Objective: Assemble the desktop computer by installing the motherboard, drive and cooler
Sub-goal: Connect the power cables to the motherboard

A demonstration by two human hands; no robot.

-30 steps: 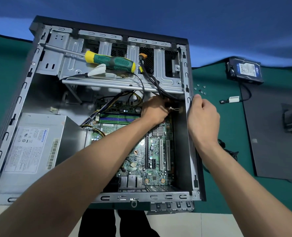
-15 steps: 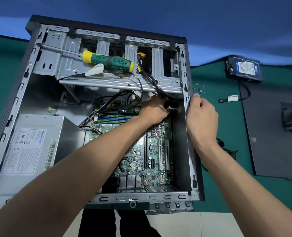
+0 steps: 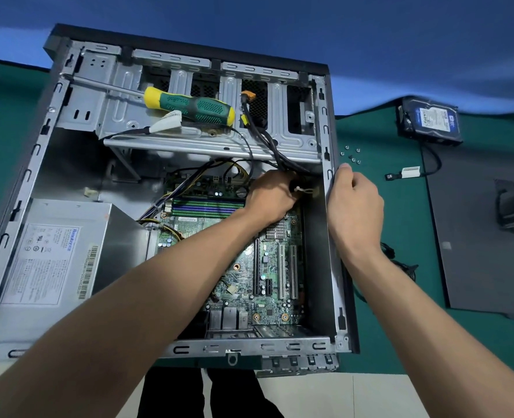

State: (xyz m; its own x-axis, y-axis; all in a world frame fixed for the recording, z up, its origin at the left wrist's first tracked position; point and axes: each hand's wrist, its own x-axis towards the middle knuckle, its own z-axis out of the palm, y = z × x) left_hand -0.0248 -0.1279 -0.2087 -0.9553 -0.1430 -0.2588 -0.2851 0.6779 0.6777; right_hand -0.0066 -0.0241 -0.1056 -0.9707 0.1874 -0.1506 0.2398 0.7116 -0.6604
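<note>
Green mat [image 3: 400,224], blue backdrop. Left hand [image 3: 272,197] deep in case [image 3: 329,236], gripping black cable [image 3: 267,140] above motherboard [image 3: 267,267]. Right hand [image 3: 355,206] clutching case rim.

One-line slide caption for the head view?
Left hand grips a cable bundle over the motherboard; right hand holds the case rim.

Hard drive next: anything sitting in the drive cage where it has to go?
Yes. The screwdriver lies across the drive cage, with a white-tagged cable draped beside it. The hard drive sits on the mat, right of the case.
</note>
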